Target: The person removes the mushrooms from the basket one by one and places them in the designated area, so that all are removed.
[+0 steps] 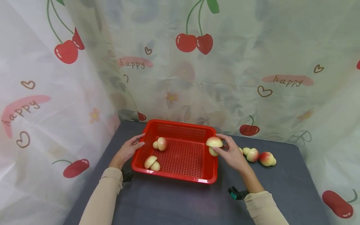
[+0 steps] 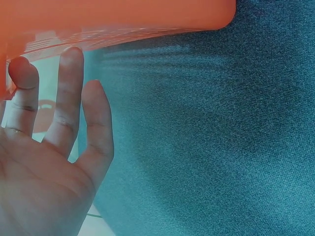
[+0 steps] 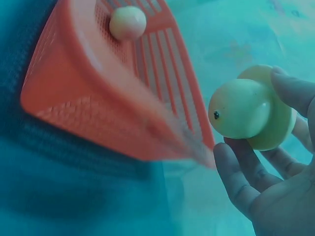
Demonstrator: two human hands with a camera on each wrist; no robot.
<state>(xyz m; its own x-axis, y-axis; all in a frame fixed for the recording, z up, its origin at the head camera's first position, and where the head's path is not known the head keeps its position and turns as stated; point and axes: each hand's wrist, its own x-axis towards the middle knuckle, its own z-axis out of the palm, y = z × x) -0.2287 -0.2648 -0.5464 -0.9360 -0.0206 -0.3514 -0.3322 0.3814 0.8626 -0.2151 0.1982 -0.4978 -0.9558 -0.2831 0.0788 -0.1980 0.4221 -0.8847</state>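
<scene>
A red plastic basket with a slotted wall and mesh bottom stands in the middle of the head view. My left hand grips its left rim; in the left wrist view, fingers lie along the outer wall, and the thumb is hidden there. Above the basket's right end, my right hand holds a toy mushroom between thumb and fingers. Its red-yellow cap and pale rounded stem show in the right wrist view. Inside the basket lie two similar mushrooms, one at the back left and one at the front left.
Right of the basket, several more mushrooms lie on the dark grey table, among them a red-capped one and a paler one. A cherry-printed curtain hangs behind the table and at both sides.
</scene>
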